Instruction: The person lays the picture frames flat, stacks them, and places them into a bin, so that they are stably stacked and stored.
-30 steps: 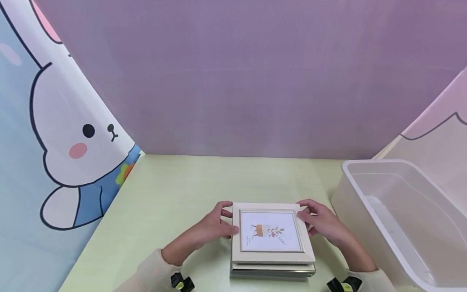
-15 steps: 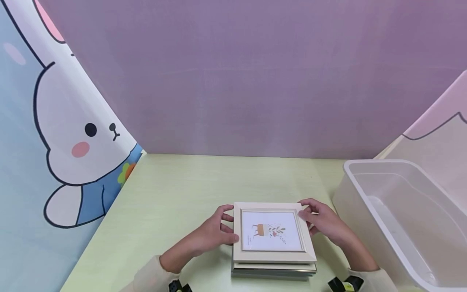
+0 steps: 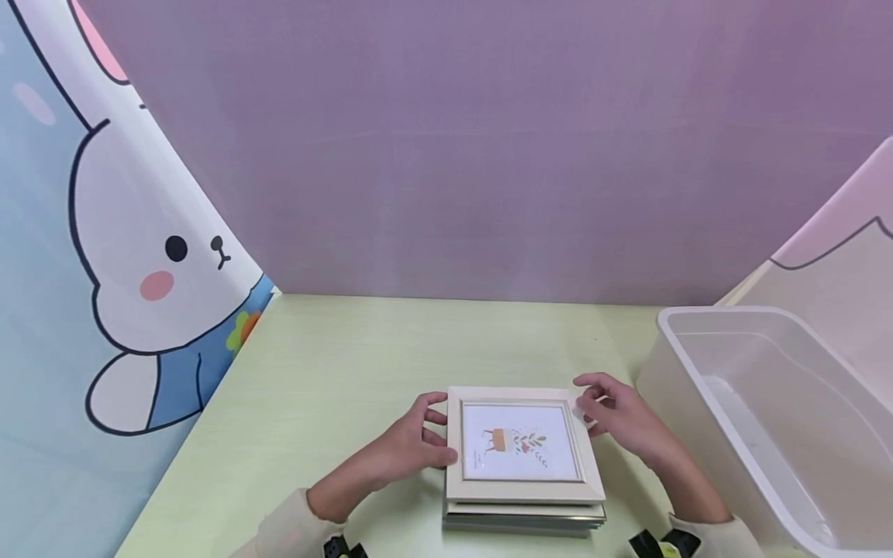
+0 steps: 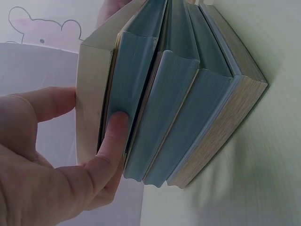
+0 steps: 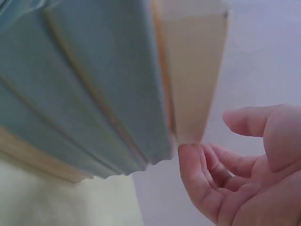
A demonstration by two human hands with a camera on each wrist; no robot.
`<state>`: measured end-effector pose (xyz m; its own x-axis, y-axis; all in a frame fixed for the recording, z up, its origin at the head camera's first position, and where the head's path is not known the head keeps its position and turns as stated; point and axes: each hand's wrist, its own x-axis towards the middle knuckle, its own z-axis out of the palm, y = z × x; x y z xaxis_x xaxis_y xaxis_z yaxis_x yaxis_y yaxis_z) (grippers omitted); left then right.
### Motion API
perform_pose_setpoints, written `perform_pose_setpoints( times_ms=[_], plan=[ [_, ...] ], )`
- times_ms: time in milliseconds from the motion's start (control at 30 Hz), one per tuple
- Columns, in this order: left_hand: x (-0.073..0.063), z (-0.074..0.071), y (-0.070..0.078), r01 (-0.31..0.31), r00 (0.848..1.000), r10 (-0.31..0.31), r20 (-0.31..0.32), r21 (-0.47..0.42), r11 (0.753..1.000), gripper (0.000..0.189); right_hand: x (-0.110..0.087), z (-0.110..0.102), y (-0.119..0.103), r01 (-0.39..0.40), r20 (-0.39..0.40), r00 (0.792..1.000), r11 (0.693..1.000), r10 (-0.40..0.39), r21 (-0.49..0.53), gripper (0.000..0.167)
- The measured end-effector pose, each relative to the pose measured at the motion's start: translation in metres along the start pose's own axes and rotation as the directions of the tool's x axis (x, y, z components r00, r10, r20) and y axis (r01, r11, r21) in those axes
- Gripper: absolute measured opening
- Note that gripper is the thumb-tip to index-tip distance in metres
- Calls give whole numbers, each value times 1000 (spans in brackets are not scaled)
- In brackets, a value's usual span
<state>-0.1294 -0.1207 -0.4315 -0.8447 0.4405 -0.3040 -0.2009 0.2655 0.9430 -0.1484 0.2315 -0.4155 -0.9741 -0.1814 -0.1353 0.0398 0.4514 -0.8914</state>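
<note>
A white picture frame (image 3: 525, 490) with a plant print lies on top of a stack of frames (image 3: 523, 521) on the table. My left hand (image 3: 408, 440) holds its left edge. In the left wrist view, the thumb lies against the white frame (image 4: 91, 101) and a fingertip rests on the blue-grey side of the frame beneath it (image 4: 124, 89). My right hand (image 3: 621, 415) is by the far right corner. In the right wrist view, its thumb stands apart from the white frame (image 5: 190, 75), while one bent fingertip is at the corner, touching or nearly so.
A large white plastic bin (image 3: 680, 341) stands on the right, close beside my right forearm. The pale green table (image 3: 391, 341) runs back to a purple wall (image 3: 488, 155). A rabbit-printed panel (image 3: 139, 232) rises along the left side.
My right hand has loosened from the right edge and lifted slightly away, its thumb coming off the frame. The left thumb has slid a little nearer along the left edge. The stack stays put.
</note>
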Motion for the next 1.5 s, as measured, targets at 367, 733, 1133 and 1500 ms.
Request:
perform_pose_setpoints(
  times_ms=[367,733,1133,1500],
  plan=[
    [0,0,0,-8,1000,8,6,-10,1000,91,-8,-18,-21,252,-202,936,950,-287,-182,31],
    [1,0,1,-13,1000,14,10,-14,1000,91,-20,-42,-35,142,-404,820,829,-404,-541,35],
    [1,1,1,-16,1000,16,15,-23,1000,90,-23,-49,-26,-180,-480,850,738,-216,-650,50],
    [1,1,1,-15,1000,15,10,-19,1000,90,-29,-58,-15,-238,-552,796,708,-250,-665,36]
  ],
)
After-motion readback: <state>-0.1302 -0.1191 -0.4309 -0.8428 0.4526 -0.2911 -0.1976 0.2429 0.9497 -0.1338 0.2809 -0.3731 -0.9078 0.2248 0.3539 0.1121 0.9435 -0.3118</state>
